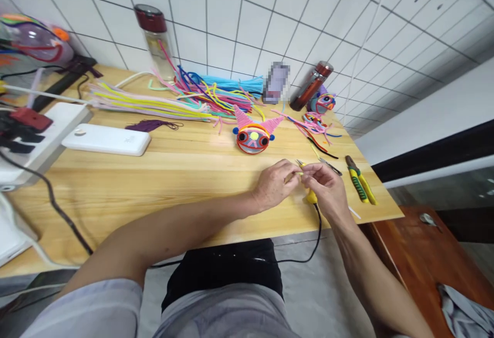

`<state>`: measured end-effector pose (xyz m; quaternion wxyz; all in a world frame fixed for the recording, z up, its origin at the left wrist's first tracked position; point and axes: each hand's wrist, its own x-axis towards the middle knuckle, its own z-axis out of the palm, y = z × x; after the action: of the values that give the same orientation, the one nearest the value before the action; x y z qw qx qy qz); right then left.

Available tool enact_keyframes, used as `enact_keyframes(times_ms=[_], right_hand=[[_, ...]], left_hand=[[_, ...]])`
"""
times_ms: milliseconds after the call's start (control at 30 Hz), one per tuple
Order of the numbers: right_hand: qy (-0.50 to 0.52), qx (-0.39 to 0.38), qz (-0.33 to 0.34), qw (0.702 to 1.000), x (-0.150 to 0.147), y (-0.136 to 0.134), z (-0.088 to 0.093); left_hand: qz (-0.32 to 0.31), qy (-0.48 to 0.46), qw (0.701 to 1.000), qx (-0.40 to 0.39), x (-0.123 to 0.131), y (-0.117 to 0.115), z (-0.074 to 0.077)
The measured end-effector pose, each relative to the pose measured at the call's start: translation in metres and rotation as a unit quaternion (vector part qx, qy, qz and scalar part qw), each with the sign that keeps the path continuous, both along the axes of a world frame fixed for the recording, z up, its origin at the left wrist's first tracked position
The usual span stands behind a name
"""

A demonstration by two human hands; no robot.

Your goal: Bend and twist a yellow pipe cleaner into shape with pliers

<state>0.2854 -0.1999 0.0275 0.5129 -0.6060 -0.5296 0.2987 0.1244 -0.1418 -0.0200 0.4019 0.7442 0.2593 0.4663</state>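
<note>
My left hand (273, 184) is closed in a pinch on a short yellow pipe cleaner piece (294, 174) above the wooden table (162, 183). My right hand (326, 188) is wrapped round a yellow corded tool (311, 197) whose metal tip (299, 163) touches the piece. Its black cable (316, 240) hangs off the front edge. A round red and pink pipe-cleaner face (253, 136) lies just beyond my hands.
A heap of coloured pipe cleaners (185, 99) covers the back of the table. Yellow-green pliers (359, 181) and small scissors (329, 166) lie at the right. A white power bank (106, 140), power strip (42, 142), two bottles (157, 39) (311, 86) and another craft face (322, 103) stand around.
</note>
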Motion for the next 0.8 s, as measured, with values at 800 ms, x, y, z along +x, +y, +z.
enact_keyframes(times_ms=[800], right_hand=[[0.042,0.006,-0.034,0.999,-0.0059,-0.0067,0.0019]], left_hand=[[-0.002,-0.015,0.999,0.03,0.0007,0.0002,0.0043]])
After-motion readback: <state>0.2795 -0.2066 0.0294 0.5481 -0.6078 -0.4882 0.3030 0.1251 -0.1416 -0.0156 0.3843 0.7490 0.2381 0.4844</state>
